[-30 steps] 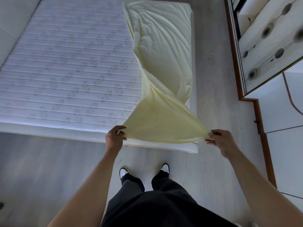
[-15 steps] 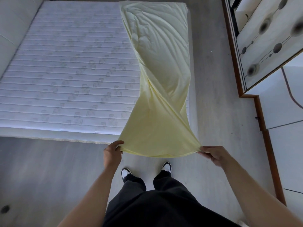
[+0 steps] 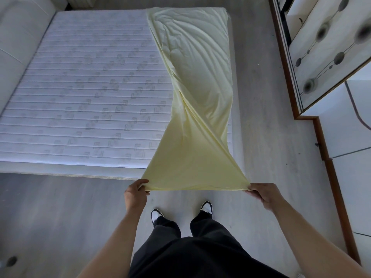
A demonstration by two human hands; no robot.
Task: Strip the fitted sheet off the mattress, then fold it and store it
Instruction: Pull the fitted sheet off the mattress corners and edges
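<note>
Wardrobe (image 3: 329, 49) at right, floor (image 3: 60, 217) clear between. Pale yellow fitted sheet (image 3: 192, 93) lies lengthwise along bare mattress (image 3: 84, 87) right side, twisted midway. Left hand (image 3: 135, 194) and right hand (image 3: 264, 194) pinch its near corners.

Sheet (image 3: 192, 81) covered the mattress (image 3: 86, 87) right edge and near-right corner. Left hand (image 3: 135, 195) fingers curled under the sheet hem, tips hidden. Right hand (image 3: 265, 194) fingertips buried in the bunched corner. Wardrobe (image 3: 329, 47) cut off at frame top and right, its door pattern blurred. Mattress left edge cropped.
</note>
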